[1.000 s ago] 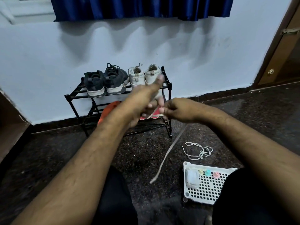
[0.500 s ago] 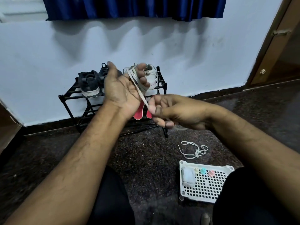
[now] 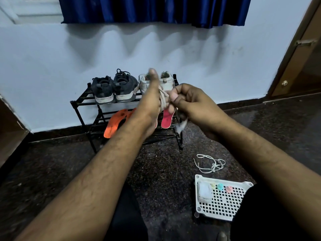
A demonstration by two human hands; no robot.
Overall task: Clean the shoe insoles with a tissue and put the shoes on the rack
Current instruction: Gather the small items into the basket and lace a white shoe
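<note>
A black rack (image 3: 81, 104) stands against the wall. Its top shelf carries a pair of dark sneakers (image 3: 114, 88) and a pair of white shoes (image 3: 166, 81). Orange insoles (image 3: 113, 123) and pink insoles (image 3: 166, 118) lean on the lower shelf. My left hand (image 3: 150, 100) is raised in front of the rack with a white shoelace (image 3: 163, 100) wound around its fingers. My right hand (image 3: 188, 101) pinches the same lace beside it, and the loose end (image 3: 181, 126) hangs below.
On the dark floor lies a second white lace (image 3: 211, 164). In front of it sits a white perforated tray (image 3: 224, 204) with a folded tissue (image 3: 204, 191) and small coloured pieces. A wooden door (image 3: 298, 54) is at the right, a blue curtain (image 3: 152, 9) above.
My right hand has carried the lace up close to the left hand, adding turns around its fingers. The long trailing end on the floor has been taken up, and only a short tail hangs.
</note>
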